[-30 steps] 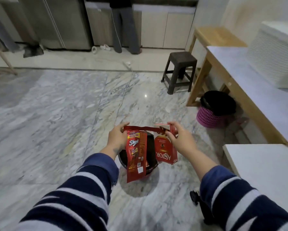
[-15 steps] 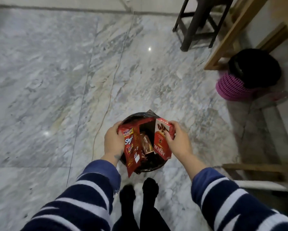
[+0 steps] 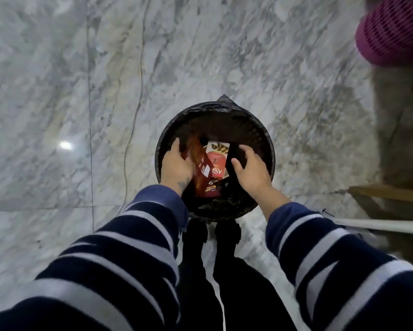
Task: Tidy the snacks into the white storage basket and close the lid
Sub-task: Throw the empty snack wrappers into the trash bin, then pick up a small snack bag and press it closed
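1. A round black bin lined with a dark plastic bag [image 3: 260, 130] stands on the grey-veined marble floor [image 3: 57, 91], just ahead of the person's feet.
2. The left hand [image 3: 177, 163] reaches inside the bin; its grip pinches a long red foil snack packet [image 3: 202, 168], held on end, probably to slip it down along the near wall.
3. The right hand [image 3: 251, 168] hovers inside the rim with its grip spread, holding nothing.
4. A red cardboard wafer box [image 3: 216, 161] lies flat in the bin's middle, between the hands.
5. No white basket or lid shows here.
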Motion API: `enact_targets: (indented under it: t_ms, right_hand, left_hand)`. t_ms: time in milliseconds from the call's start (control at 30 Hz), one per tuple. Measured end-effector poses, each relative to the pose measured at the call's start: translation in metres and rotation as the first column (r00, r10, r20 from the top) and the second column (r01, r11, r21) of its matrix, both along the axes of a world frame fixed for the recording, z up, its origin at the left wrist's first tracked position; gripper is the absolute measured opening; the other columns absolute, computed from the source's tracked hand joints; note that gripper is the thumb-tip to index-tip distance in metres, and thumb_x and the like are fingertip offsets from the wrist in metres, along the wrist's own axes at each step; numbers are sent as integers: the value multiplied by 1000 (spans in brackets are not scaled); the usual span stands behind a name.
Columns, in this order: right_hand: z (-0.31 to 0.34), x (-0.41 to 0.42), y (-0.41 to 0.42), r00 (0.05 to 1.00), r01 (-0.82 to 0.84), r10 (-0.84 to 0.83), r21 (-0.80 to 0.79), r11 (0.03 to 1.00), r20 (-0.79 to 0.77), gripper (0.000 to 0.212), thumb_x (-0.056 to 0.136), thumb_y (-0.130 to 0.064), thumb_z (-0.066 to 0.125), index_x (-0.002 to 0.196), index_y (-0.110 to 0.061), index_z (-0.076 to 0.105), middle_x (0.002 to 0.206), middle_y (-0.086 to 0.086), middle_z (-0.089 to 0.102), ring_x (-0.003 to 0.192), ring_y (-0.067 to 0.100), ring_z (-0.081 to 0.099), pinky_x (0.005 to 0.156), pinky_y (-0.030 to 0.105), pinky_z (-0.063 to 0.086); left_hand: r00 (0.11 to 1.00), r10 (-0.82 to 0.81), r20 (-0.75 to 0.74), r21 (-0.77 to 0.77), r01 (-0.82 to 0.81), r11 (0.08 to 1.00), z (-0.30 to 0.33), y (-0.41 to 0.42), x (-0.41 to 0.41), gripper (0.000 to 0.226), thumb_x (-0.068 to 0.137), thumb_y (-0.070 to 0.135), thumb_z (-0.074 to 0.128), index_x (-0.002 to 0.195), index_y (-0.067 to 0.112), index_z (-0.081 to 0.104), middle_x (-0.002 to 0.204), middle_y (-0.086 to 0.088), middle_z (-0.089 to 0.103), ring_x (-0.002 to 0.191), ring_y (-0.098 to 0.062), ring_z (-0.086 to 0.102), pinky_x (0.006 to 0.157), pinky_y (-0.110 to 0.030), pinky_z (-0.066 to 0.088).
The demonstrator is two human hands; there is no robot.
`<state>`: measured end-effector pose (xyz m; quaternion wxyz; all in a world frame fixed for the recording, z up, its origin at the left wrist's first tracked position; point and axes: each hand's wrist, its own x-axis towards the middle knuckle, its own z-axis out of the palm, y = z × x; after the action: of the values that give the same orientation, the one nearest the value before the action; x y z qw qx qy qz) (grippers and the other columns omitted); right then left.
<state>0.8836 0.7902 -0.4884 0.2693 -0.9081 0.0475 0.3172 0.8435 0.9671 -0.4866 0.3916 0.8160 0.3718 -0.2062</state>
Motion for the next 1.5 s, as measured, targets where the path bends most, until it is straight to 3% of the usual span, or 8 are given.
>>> enact_targets:
  t_ms: [200,333,533,667,800,933,1267,1500]
  right_hand:
    - [64,16,-18,997,-76,76,1,997,-13,39,98,-32,45,135,-20,47,136,9,51,124,29,50,101,36,42]
    - [135,25,-39,997,-65,65,5,998,40,34,97,-30,46,129,-19,53,133,9,56,124,28,51,100,34,42]
    - [280,15,-87,986,54,-55,13,998,156,32,98,-29,46,127,-20,55,135,9,54,124,27,51,96,33,42]
    - [358,-14,-124,957,195,-187,-15,981,221,34,98,-29,44,129,-20,54,132,9,57,118,27,55,94,32,44]
    - [416,-59,-164,889,383,-361,-25,923,283,35,98,-24,44,130,-16,54,133,11,56,119,28,55,95,31,43]
    - [446,-122,-208,800,541,-502,-32,841,330,35,96,-26,45,128,-20,56,133,7,57,122,25,53,101,31,42]
    - [494,-321,-318,447,879,-811,-19,476,377,34,98,-28,41,130,-23,51,132,6,54,116,24,54,94,33,45]
    - [504,-460,-397,309,950,-867,-94,296,390,33,99,-27,40,128,-19,53,131,8,57,115,28,55,97,36,46]
  left_hand:
    - [986,-165,39,8,165,986,71,-8,17,41,93,12,48,134,12,49,129,-12,58,117,-32,55,98,-34,42]
    - [961,-256,103,1,257,966,143,-22,35,40,93,11,47,133,15,51,132,-9,58,121,-26,54,101,-32,42]
    - [821,-546,168,44,547,836,273,-71,45,35,94,17,49,128,18,54,129,-6,60,116,-26,56,95,-33,46]
    - [661,-730,177,100,725,681,343,-117,49,35,95,22,45,129,22,52,131,-3,56,114,-25,56,95,-36,47]
    - [444,-861,249,171,855,490,395,-173,50,37,96,23,43,132,21,51,129,-3,57,101,-20,60,83,-30,48]
    - [217,-931,294,246,924,293,426,-234,31,36,95,22,43,129,21,53,124,-3,61,104,-21,60,86,-30,50]
    - [-265,-906,330,332,931,-152,474,-417,-92,35,92,24,41,123,28,56,122,0,58,92,-17,57,82,-27,47]
    - [-474,-811,343,376,860,-345,486,-537,-226,32,95,18,38,121,18,58,119,-9,61,102,-29,59,87,-33,49]
